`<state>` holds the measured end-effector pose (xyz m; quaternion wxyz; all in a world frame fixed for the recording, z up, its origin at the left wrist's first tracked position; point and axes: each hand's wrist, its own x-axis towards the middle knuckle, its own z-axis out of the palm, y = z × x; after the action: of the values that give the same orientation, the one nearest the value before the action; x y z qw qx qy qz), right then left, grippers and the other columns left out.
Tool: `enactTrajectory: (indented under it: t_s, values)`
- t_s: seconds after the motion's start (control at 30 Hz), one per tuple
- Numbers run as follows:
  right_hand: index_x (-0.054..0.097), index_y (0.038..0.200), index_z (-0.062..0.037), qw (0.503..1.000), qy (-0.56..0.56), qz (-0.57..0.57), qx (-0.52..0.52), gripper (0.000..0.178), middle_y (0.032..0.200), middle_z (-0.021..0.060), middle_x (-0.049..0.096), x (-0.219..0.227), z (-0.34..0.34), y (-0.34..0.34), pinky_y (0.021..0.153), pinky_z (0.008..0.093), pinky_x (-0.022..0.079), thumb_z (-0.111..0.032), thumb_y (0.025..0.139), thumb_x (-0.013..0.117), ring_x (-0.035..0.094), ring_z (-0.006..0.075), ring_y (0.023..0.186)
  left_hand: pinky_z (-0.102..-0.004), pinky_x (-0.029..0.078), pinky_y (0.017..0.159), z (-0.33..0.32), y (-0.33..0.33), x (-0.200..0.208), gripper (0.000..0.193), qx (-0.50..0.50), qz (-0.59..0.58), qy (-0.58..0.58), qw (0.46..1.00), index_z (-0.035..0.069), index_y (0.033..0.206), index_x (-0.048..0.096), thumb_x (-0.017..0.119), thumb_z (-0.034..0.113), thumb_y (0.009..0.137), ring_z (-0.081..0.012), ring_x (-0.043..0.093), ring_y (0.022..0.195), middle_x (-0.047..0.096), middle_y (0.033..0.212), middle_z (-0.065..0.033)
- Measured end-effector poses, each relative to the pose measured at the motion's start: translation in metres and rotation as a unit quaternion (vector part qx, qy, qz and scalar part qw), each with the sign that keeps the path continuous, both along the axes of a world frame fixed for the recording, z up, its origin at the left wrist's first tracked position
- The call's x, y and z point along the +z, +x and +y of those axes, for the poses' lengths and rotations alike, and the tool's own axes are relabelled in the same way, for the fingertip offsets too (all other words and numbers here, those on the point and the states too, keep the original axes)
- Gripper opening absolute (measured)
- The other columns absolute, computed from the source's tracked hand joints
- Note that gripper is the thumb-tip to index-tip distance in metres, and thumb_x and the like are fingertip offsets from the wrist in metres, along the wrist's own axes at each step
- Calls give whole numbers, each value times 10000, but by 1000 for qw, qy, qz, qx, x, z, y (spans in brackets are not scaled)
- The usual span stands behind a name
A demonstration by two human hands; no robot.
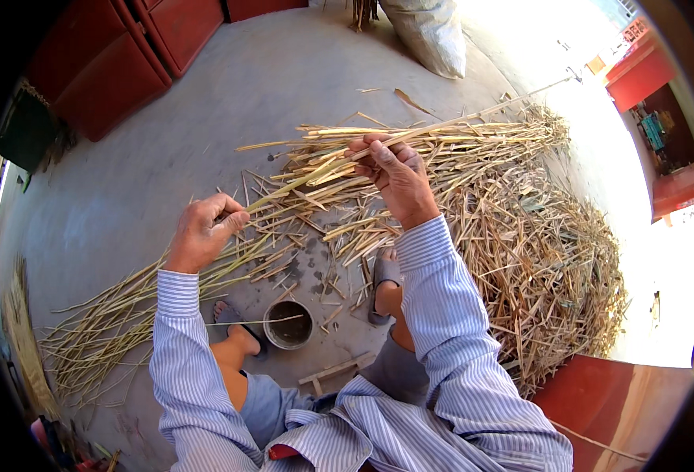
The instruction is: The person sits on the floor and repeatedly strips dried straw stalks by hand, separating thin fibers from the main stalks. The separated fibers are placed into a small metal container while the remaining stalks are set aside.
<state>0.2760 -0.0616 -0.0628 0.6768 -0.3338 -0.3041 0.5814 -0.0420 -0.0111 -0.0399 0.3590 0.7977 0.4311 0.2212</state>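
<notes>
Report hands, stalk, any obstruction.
Left hand: pinching long pale stalk. Right hand: pinching it farther along. Stalk slanting up-right. Dried-stalk heap below, nothing visibly blocking either hand.

My left hand (pixel 205 232) hides some of its own fingers where it pinches the pale stalk (pixel 296 186). One end of a thin strip (pixel 241 322) is lost at my left sleeve (pixel 178 315), and I can't make out what fills the bucket (pixel 290 337). My right sleeve (pixel 453 303) covers part of the straw heap (pixel 551 259). On the far side, the upper edge cuts off the whitish sack (pixel 426 35). Clutter (pixel 52 440) at near left is too dark and small to tell.
</notes>
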Motion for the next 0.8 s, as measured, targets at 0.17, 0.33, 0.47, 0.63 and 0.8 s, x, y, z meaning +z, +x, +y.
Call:
enactTrajectory:
  t_s: [0.17, 0.33, 0.47, 0.63, 0.8]
  values:
    - [643, 1073, -41, 998, -10, 29, 51, 176, 1052, 126, 702, -1, 1, -42, 791, 306, 596, -164, 948, 622, 699, 207, 927, -341, 468, 574, -14, 57, -3, 228, 43, -70, 94, 992, 21, 860, 662, 684, 245, 893, -221, 628, 631, 662, 721, -111]
    - [637, 1020, -32, 998, -56, -3, -15, 172, 998, 113, 709, -3, 5, -42, 745, 276, 582, -191, 965, 605, 695, 164, 871, -378, 448, 561, -15, 73, -6, 239, 40, -32, 255, 965, 41, 797, 602, 684, 248, 884, -278, 595, 625, 610, 685, -107]
    - [636, 987, -54, 997, -69, -23, -27, 234, 960, 74, 709, -9, 3, -42, 719, 246, 570, -285, 955, 626, 693, 140, 833, -398, 436, 563, -19, 76, -12, 255, 47, 10, 323, 945, 56, 765, 587, 703, 262, 861, -299, 577, 637, 585, 679, -104]
    - [628, 951, -26, 986, -119, -87, -74, 313, 869, 76, 689, 3, -1, -29, 669, 241, 558, -339, 947, 635, 690, 150, 769, -406, 441, 543, -28, 69, -2, 233, 51, 20, 361, 931, 53, 784, 595, 712, 243, 850, -291, 579, 628, 581, 676, -100]
    - [614, 954, -18, 992, -93, -75, -37, 313, 845, 85, 686, -1, 3, -24, 668, 247, 565, -330, 948, 635, 701, 173, 766, -352, 426, 503, -33, 60, -4, 262, 95, -17, 224, 970, 38, 773, 597, 721, 249, 865, -222, 559, 549, 582, 620, -98]
